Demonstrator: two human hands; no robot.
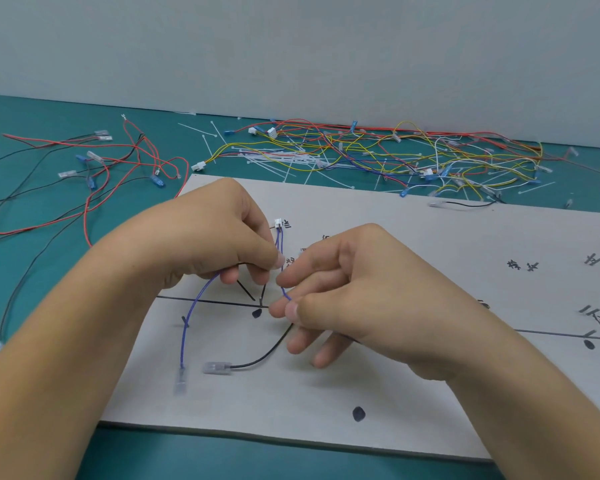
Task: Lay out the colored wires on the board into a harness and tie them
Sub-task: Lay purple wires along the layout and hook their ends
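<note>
My left hand (222, 237) is curled over the board (430, 393), thumb and fingertips pinching the purple wire (191, 306) just below its white plug (278, 222). My right hand (354, 296) sits right beside it, thumb and forefinger nipping the other purple strand a little lower, the remaining fingers loosely bent above the board. The two pinches are nearly touching. From my left fingers the purple wire arcs down and to the left, crosses the drawn black line (205, 301) and ends in a clear sleeve (180, 379) near the board's front edge. Just beside that sleeve lies a second clear sleeve (217, 368) on a black wire (264, 356), which curves up and goes out of sight under my right hand. The white plug rests on the board beside some handwritten marks. Beyond the board, on the green table (32, 271), white zip ties (278, 157) lie mixed into a tangle of coloured wires (395, 150) along the wall, and red and black wires (101, 168) sprawl on the left.
</note>
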